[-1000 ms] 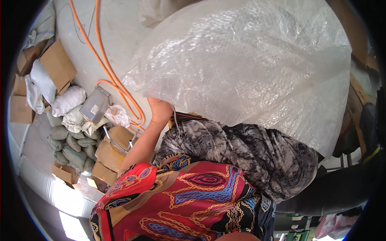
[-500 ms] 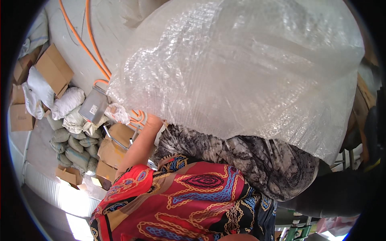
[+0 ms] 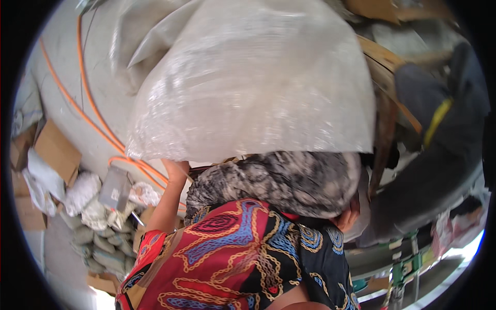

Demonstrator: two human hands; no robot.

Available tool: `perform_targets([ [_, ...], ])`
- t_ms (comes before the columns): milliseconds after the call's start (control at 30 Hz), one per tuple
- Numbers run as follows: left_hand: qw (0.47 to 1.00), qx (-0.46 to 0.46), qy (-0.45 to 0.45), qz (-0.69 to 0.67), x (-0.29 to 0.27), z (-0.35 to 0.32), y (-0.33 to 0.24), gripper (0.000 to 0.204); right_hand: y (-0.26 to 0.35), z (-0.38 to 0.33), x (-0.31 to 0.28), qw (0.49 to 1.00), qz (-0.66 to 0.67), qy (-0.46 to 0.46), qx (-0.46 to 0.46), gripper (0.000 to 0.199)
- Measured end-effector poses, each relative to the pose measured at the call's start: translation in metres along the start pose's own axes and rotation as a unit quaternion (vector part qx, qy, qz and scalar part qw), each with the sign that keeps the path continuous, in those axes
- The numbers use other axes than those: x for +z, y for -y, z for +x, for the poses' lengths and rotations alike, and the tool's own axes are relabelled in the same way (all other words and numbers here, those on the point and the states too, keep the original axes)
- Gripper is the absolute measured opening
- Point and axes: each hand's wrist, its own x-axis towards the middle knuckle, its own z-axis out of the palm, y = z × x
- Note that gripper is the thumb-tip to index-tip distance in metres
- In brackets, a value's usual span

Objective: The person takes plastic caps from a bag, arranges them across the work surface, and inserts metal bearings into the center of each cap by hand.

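A large whitish, see-through woven plastic sack (image 3: 253,88) spreads across the view in front of me, its near edge lying over my lap. At the lower left corner of the sack is my left hand (image 3: 176,168); its fingers are hidden beneath the plastic. Grey and black marbled cloth (image 3: 274,181) covers my lap, below the sack's edge. Beside the right end of that cloth, my right hand (image 3: 349,216) shows curled fingers held together. Whatever they may grip is hidden.
Orange cables (image 3: 93,111) run along the floor at left. A grey metal box (image 3: 114,190), cardboard boxes (image 3: 58,150) and stacked filled sacks (image 3: 106,247) stand beyond my left arm. To the right are a wooden piece (image 3: 380,139), a person's dark-clothed leg (image 3: 434,170) and a green metal frame (image 3: 405,266).
The sack has shifted left and away from my right side, uncovering the wooden piece and the dark-clothed leg. My right hand has come into view. My left hand has moved slightly left and down.
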Motion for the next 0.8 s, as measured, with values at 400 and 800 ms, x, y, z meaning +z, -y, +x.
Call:
perform_targets([
  [400, 0.995, 0.024, -0.101, -0.013, 0.027, 0.053, -0.02, 0.006, 0.027, 0.021, 0.048, 0.991, 0.009, -0.094, 0.096, 0.036],
  [800, 0.988, 0.127, -0.042, 0.075, 0.071, 0.21, 0.093, 0.015, 0.04, 0.008, 0.133, 0.852, 0.296, -0.341, 0.263, 0.031],
])
